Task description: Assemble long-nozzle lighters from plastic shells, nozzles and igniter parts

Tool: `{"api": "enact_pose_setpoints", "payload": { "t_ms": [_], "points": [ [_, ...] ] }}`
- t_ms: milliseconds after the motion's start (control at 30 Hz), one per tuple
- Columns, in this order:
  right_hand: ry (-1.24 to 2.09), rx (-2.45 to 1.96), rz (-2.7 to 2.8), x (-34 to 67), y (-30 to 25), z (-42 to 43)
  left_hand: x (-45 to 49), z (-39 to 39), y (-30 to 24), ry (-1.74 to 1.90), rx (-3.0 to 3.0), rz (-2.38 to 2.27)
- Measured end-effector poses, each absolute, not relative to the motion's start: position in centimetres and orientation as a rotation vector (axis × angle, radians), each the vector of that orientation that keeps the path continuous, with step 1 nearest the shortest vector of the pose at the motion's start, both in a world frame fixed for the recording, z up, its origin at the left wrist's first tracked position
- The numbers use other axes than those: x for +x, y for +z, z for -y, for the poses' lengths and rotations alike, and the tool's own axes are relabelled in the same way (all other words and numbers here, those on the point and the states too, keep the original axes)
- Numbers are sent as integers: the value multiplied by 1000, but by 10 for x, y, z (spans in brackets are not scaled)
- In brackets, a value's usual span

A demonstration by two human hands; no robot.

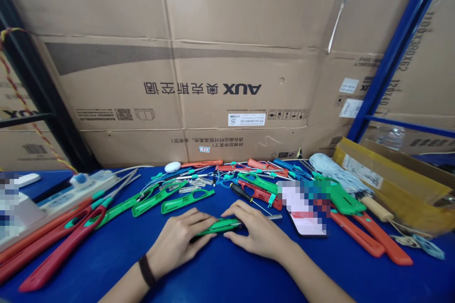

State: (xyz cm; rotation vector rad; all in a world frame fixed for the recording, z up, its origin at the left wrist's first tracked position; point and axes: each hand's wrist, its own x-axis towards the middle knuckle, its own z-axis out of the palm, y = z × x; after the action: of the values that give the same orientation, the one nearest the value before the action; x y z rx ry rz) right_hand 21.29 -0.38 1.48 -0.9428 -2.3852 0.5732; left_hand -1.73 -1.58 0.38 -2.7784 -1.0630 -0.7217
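Note:
Both my hands rest on the blue tabletop [227, 274] near its front. My left hand [177, 241] is curled around the near end of a green long-necked lighter [220, 225], fingers closed on its handle. My right hand [254, 229] lies over the lighter's other end, fingers bent down on it, and the metal tube [273, 217] sticks out to the right past the fingers. A dark band [145, 270] is on my left wrist.
Several green [186, 200] and red lighters [60, 251] lie scattered across the table, with loose metal tubes [192, 182]. A phone [307, 218] lies right of my hands. A power strip [81, 187] sits left, a folded umbrella [341, 177] and yellow box [391, 175] right. Cardboard boxes [199, 80] stand behind.

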Motion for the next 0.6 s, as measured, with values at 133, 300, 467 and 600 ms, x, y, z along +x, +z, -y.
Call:
{"api": "enact_pose_setpoints", "payload": {
  "t_ms": [133, 300, 467, 600],
  "points": [
    [464, -960, 2361, 217, 17, 3, -23, 13, 4, -760, -2649, 1066],
    [357, -1047, 2367, 221, 17, -3, -27, 11, 5, -892, -2643, 1101],
    [341, -1070, 2368, 222, 19, -5, -29, 12, 3, -876, -2630, 1126],
    [381, -1048, 2371, 224, 22, -4, -30, 15, 4, -712, -2698, 1163]
  ]
}}
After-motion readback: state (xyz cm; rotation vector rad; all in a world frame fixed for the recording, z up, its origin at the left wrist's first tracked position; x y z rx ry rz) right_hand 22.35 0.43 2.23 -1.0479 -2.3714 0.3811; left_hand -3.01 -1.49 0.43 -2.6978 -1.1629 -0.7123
